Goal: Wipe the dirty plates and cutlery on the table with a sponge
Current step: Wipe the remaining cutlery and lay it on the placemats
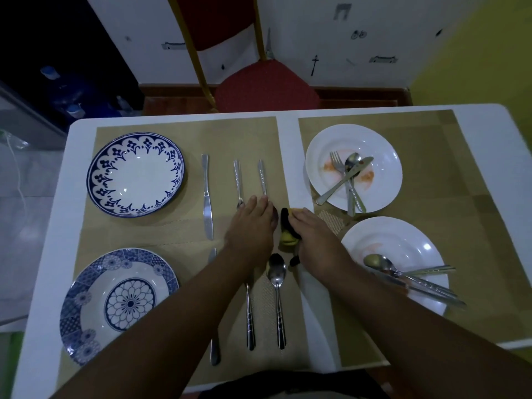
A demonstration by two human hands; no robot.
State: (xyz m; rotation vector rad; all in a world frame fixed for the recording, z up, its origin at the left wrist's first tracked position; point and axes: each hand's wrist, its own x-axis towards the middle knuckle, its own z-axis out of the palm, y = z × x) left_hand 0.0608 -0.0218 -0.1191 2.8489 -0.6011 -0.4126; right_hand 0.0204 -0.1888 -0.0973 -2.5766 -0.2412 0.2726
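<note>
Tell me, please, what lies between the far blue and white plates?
Head view: a knife, then two cutlery handles, near ends under the left hand; the right hand grips the sponge.

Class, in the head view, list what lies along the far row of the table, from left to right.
Blue-patterned plate → knife → cutlery handle → second cutlery handle → stained white plate.

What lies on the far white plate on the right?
A steel fork, steel spoon and steel knife lie crossed on the round white plate, beside orange smears. The plate surface beneath them is hidden.
</note>
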